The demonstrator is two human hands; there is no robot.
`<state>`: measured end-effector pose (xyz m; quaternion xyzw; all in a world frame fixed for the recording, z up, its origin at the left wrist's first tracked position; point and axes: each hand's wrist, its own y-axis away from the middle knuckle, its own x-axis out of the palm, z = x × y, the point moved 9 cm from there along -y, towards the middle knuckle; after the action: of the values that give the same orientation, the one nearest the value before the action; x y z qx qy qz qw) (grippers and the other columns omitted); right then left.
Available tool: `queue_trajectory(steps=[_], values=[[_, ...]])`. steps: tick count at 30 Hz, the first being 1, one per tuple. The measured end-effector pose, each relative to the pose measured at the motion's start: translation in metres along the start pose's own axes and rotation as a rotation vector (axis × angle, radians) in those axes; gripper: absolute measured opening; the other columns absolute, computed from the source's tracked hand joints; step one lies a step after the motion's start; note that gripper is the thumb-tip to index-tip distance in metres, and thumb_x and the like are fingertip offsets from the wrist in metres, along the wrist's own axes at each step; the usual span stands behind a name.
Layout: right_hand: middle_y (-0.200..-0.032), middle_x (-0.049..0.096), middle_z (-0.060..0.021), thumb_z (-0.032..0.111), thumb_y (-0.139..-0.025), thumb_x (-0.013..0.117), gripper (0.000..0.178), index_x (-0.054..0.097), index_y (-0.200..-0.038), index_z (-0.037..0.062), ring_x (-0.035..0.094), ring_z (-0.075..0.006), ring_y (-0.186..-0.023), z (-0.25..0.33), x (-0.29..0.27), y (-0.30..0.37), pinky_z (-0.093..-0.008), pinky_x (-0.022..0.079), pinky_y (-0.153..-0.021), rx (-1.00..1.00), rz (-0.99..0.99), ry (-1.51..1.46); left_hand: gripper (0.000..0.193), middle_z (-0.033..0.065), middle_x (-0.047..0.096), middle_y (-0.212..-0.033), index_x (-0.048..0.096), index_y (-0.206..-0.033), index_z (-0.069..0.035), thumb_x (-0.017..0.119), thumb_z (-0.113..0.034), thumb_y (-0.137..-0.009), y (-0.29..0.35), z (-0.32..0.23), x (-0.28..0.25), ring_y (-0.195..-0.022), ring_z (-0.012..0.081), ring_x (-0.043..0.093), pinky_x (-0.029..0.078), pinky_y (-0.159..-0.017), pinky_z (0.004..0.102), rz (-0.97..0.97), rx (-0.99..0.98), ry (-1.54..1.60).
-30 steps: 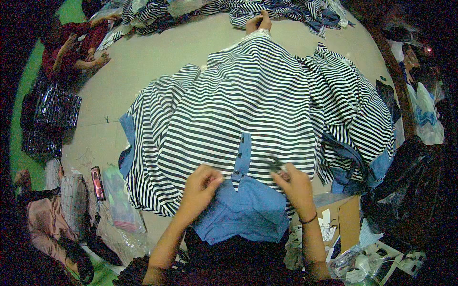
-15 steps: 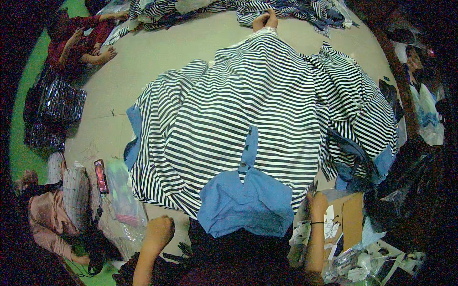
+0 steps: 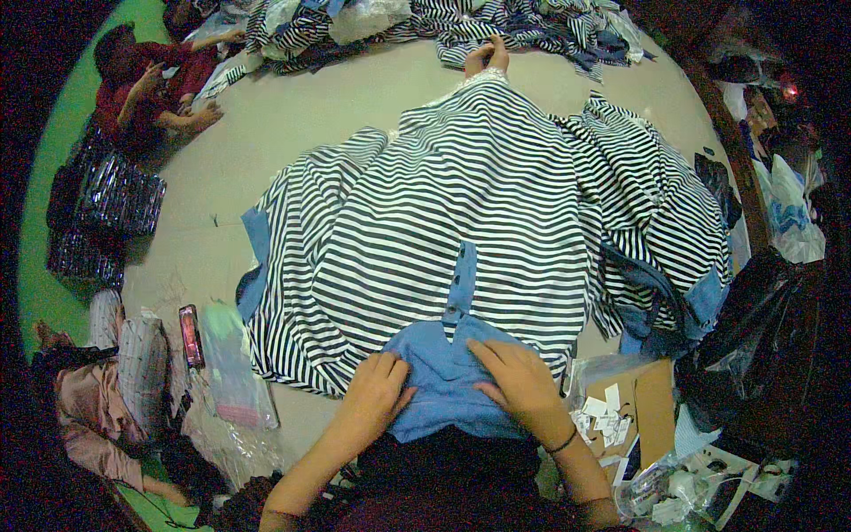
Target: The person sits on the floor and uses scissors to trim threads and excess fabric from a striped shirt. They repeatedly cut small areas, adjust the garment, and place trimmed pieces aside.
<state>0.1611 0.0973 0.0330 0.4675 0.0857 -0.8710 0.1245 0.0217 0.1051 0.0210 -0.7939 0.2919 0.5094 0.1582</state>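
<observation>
A black-and-white striped shirt [image 3: 461,195] lies spread before me, its blue collar [image 3: 434,412] towards my body and a blue buttoned placket [image 3: 461,279] running up the front. My left hand [image 3: 377,386] rests on the collar's left side, fingers bent, thumb apart. On the collar's right side lies my right hand [image 3: 523,381], fingers stretched over the cloth and thumb spread; a dark band circles that wrist. At the far hem, another person's hands [image 3: 487,58] are at the white lace edge.
Another striped garment with blue cuffs [image 3: 705,297] overlaps on the right. Cardboard with white tags [image 3: 607,417] lies near my right arm, beside a black plastic bag [image 3: 740,337]. A phone [image 3: 191,335] and clear packets [image 3: 235,363] are at left. More striped garments [image 3: 532,35] heap at the far edge; people sit at left.
Both hands have come inward from beside the shirt onto the blue collar. A small dark tool seen at my right hand before no longer shows.
</observation>
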Motion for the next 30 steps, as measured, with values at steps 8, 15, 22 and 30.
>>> queue_trajectory(steps=[8,15,22,30], values=[[-0.073,0.058,-0.0102,0.017,-0.074,0.058,0.013,0.060,-0.083,0.0069,0.056,-0.0273,-0.067,-0.007,-0.034,0.011,-0.0356,0.044,-0.060,0.056,-0.081,-0.151,0.016,0.0127,0.053,-0.103,0.052,-0.075,-0.003,0.058,-0.014,-0.065,0.014,-0.003,-0.045,-0.096,0.0268,0.049,0.037,-0.080,0.0393,0.003,0.154,0.134],[-0.068,0.057,-0.0103,0.033,-0.077,0.053,0.028,0.058,-0.071,0.0067,0.056,-0.0275,-0.067,0.005,0.012,0.000,-0.0360,0.044,-0.057,-0.066,0.351,-0.106,0.026,0.0093,0.052,-0.081,0.054,-0.078,-0.005,0.060,-0.029,-0.069,-0.015,-0.008,-0.006,-0.082,0.0236,0.051,0.038,-0.074,0.0365,0.330,0.208,-0.031],[-0.079,0.054,-0.0124,0.032,-0.071,0.059,0.036,0.049,-0.090,0.0035,0.055,-0.0286,-0.071,0.008,0.008,-0.036,-0.0358,0.044,-0.060,-0.147,0.228,-0.080,0.022,0.0083,0.052,-0.078,0.052,-0.081,-0.006,0.060,-0.022,-0.068,-0.036,-0.020,0.022,-0.077,0.0228,0.051,0.040,-0.068,0.0347,0.284,0.277,-0.202],[-0.073,0.053,-0.0122,0.020,-0.079,0.050,0.018,0.048,-0.089,0.0059,0.055,-0.0304,-0.064,-0.005,0.021,-0.016,-0.0379,0.045,-0.055,0.004,0.350,-0.061,0.015,0.0073,0.050,-0.074,0.054,-0.076,-0.007,0.059,-0.020,-0.070,-0.033,-0.024,-0.010,-0.072,0.0235,0.050,0.039,-0.065,0.0344,0.132,0.361,0.201]])
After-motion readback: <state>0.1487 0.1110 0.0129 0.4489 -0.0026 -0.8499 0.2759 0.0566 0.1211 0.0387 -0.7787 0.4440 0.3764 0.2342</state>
